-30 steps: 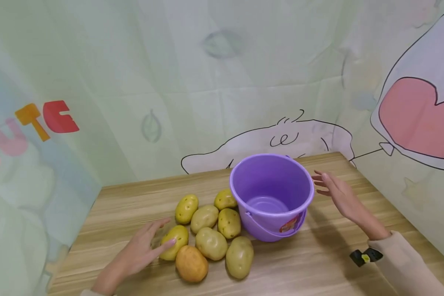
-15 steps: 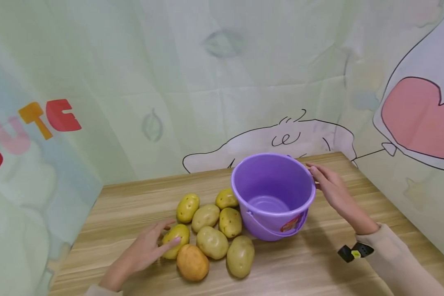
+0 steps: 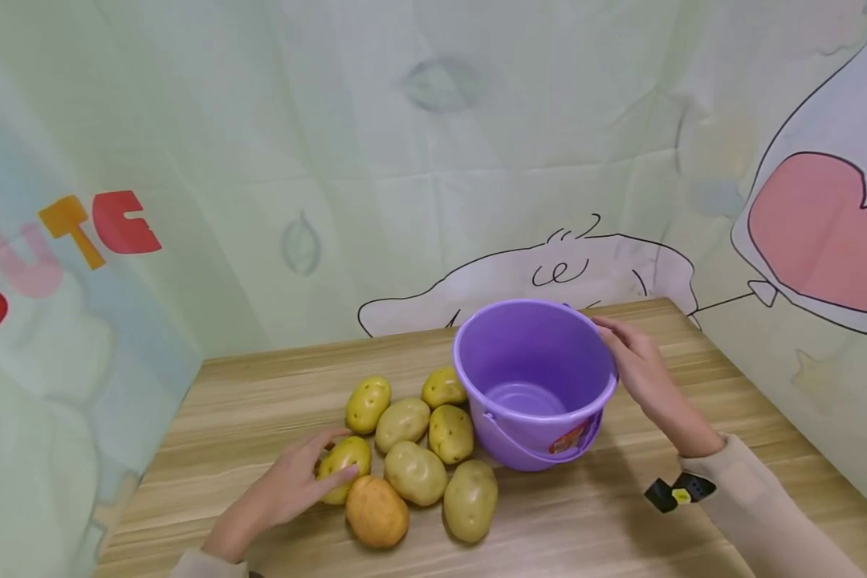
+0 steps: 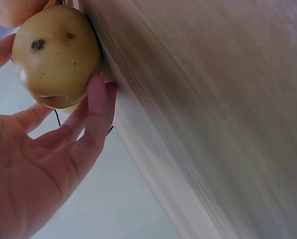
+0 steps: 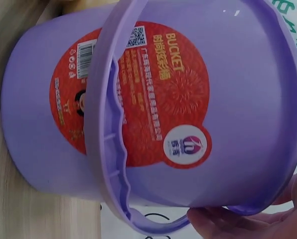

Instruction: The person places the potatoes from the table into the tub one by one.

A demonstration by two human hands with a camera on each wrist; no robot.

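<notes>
A yellow potato [image 3: 348,466] lies at the left of a group of potatoes on the table. My left hand [image 3: 289,482] has its thumb and fingers curved round it. In the left wrist view, fingertips touch the side of this potato [image 4: 59,55], and dark spots mark its skin. Right of the group stands an upright purple bucket [image 3: 535,441], with no contents visible inside. My right hand [image 3: 646,377] rests against its right side near the rim, some fingertips hidden behind it. The right wrist view shows a red label [image 5: 173,89] and the handle [image 5: 101,99] hanging down.
An orange-brown potato [image 3: 377,511] lies just in front of the held one. Several yellow potatoes, including a nearer one [image 3: 470,501], lie between it and the bucket. The wood-patterned table [image 3: 274,385] meets a printed cloth backdrop [image 3: 376,160] at the back and sides.
My right hand has moved left from beside the bucket until it touches its side. My left hand has closed in slightly round the yellow potato. Bucket and potatoes stay in place.
</notes>
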